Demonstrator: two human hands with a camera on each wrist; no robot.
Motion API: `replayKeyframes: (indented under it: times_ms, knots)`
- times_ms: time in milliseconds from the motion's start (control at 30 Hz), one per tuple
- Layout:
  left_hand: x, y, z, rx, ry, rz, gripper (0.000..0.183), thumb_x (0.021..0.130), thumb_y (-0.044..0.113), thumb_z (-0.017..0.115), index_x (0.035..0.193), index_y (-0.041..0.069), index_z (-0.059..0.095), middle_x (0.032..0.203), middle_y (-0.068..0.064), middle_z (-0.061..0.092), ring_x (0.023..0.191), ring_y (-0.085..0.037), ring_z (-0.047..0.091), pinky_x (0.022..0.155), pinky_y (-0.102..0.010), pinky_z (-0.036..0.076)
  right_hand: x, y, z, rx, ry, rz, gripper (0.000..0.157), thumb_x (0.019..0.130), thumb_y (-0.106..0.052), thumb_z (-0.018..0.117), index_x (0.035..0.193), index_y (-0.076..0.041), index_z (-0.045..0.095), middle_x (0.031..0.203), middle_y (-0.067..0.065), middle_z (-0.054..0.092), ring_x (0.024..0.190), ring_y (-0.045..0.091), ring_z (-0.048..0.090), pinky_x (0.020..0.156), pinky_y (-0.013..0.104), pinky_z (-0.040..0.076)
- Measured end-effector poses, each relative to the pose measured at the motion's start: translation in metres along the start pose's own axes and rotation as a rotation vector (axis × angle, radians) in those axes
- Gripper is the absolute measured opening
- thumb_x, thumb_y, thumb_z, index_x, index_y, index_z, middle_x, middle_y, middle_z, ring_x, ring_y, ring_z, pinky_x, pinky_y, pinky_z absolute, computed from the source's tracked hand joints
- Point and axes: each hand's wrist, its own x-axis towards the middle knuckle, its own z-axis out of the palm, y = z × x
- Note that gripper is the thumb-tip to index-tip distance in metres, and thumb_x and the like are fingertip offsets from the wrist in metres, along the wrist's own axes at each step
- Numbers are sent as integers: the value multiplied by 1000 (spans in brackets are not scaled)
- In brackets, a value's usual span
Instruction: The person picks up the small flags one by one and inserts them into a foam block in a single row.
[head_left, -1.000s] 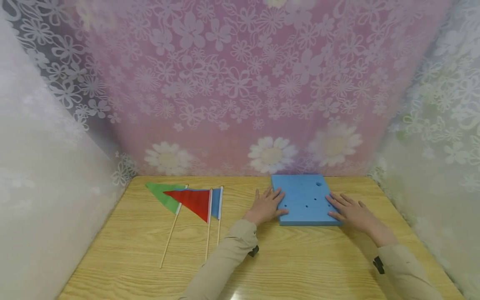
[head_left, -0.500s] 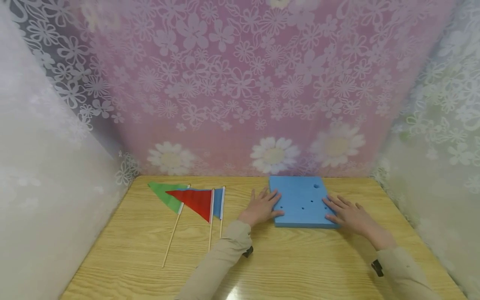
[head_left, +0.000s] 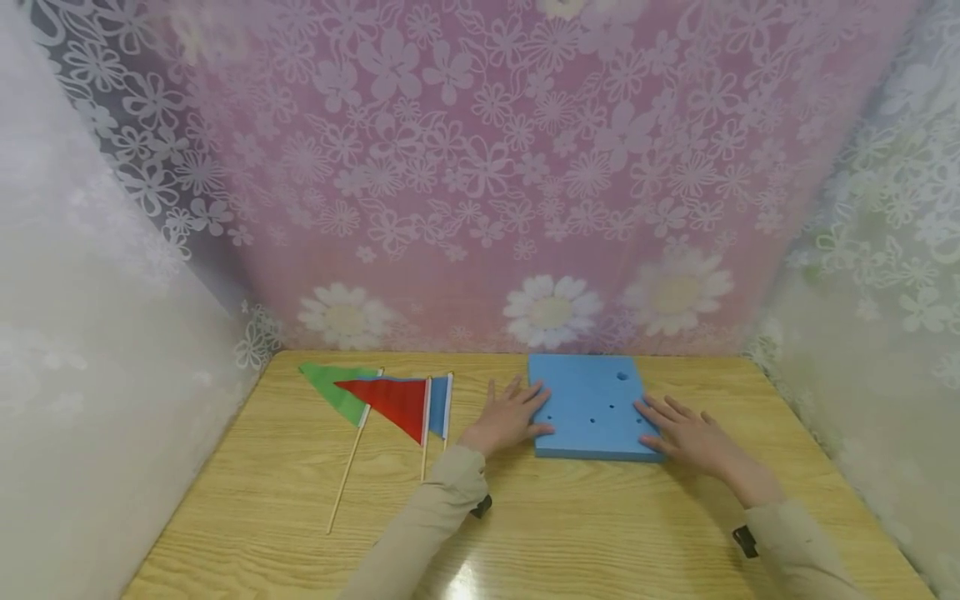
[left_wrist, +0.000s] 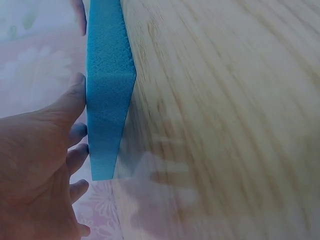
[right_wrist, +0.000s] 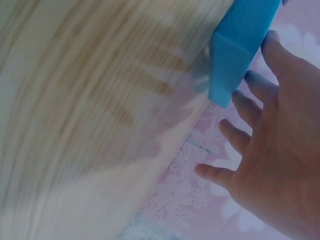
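Observation:
A blue foam block (head_left: 581,392) with several small holes lies flat near the back of the table. My left hand (head_left: 506,421) rests on its left edge, fingers spread and fairly straight. Over the right edge, my right hand (head_left: 690,437) lies the same way, fingertips on the top face. In the left wrist view, the thumb and some fingertips of the left hand (left_wrist: 45,150) touch the rim of the foam block (left_wrist: 107,100). The right wrist view has the right hand (right_wrist: 275,130) touching the block's (right_wrist: 235,55) far side with some fingers.
To the left lie a green pennant flag (head_left: 337,392), a red pennant flag (head_left: 393,404) and a blue pennant flag (head_left: 438,408) on thin wooden sticks, overlapping. My left sleeve (head_left: 431,508) hides the lower stick ends. A flowered backdrop (head_left: 487,208) stands behind the wooden table (head_left: 600,533).
Both hands and the foam block between them have shifted left and slightly toward me. The flags lie as before, with the left sleeve covering more of two sticks.

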Motion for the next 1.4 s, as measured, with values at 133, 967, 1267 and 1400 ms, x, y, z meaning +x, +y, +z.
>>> replayKeyframes:
  times_ms: [133, 967, 1267, 1400]
  knots:
    - [-8, -2, -4, 8, 0, -3, 72, 102, 59, 45, 162, 24, 27, 168, 2, 21, 156, -31, 10, 120, -68, 10, 1, 1, 8, 7, -26, 7, 72, 101, -58, 51, 158, -16, 37, 162, 16, 33, 144, 51, 29, 103, 84, 20]
    - [-43, -29, -7, 14, 11, -30, 71, 102, 57, 46, 162, 23, 28, 168, 1, 22, 156, -34, 11, 119, -71, 9, 9, -54, 5, 15, 14, -35, 68, 100, -49, 59, 153, -10, 45, 158, 17, 39, 144, 50, 31, 103, 83, 22]
    - [-61, -34, -12, -44, 13, -20, 70, 103, 53, 49, 162, 20, 29, 168, -3, 22, 156, -35, 8, 118, -73, 5, 9, -68, 3, 34, -8, -43, 69, 99, -49, 59, 154, -10, 43, 159, 18, 38, 144, 51, 29, 105, 82, 21]
    - [-67, -37, -13, -45, 22, -23, 69, 103, 52, 49, 161, 20, 30, 168, -3, 24, 155, -36, 11, 117, -74, 6, 9, -70, 9, 16, 41, -81, 68, 99, -50, 59, 153, -11, 45, 157, 18, 41, 142, 52, 34, 103, 82, 24]
